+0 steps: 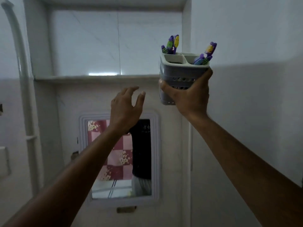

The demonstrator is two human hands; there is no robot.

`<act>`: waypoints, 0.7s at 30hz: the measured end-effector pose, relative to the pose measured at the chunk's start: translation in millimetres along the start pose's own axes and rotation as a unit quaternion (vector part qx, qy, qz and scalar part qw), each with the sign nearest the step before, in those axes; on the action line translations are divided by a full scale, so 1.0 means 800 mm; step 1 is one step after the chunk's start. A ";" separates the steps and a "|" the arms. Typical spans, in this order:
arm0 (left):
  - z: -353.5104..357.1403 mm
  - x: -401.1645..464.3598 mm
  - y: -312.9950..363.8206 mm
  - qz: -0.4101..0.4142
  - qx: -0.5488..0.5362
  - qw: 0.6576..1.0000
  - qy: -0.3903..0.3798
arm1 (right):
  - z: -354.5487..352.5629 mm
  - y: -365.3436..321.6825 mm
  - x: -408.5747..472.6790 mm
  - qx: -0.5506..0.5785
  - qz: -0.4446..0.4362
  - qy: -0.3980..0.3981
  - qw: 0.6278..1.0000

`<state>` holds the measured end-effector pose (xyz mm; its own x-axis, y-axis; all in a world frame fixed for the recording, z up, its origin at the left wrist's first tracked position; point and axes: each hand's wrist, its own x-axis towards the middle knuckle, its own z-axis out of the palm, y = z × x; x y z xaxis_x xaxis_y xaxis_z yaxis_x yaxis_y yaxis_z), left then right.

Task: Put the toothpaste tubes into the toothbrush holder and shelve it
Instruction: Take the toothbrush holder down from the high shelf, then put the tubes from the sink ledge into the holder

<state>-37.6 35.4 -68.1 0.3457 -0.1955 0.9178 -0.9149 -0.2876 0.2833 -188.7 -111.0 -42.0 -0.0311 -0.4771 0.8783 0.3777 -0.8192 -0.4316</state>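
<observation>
Shelving step: right hand (186,94) gripped the toothbrush holder (182,74) near the shelf (91,77), left hand (126,108) empty and spread; next, lift it onto the ledge.

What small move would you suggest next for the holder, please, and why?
Probably move the holder leftward and set it on the shelf: the right hand grips it right of the ledge, at about its height, while the left hand hovers open and empty below.
</observation>
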 end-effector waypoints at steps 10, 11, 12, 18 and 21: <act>0.013 -0.239 -0.067 -0.076 -0.055 0.988 -0.123 | -0.048 0.091 -0.229 0.031 0.140 -0.106 0.984; 0.015 -0.263 -0.076 -0.108 -0.049 0.984 -0.134 | -0.051 0.100 -0.251 0.030 0.153 -0.117 0.981; 0.017 -0.291 -0.089 -0.144 -0.045 0.977 -0.148 | -0.054 0.110 -0.278 0.027 0.171 -0.131 0.976; 0.017 -0.440 -0.158 -0.285 -0.045 0.938 -0.191 | -0.074 0.149 -0.422 0.004 0.278 -0.205 0.938; 0.011 -0.509 -0.191 -0.334 -0.034 0.917 -0.217 | -0.080 0.167 -0.489 -0.028 0.316 -0.240 0.917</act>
<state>-37.2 150.7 -487.6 0.8704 -0.3557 0.3405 -0.4748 -0.4232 0.7717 -185.7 -54.3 -456.5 0.5948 -0.6777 0.4323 0.1317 -0.4484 -0.8841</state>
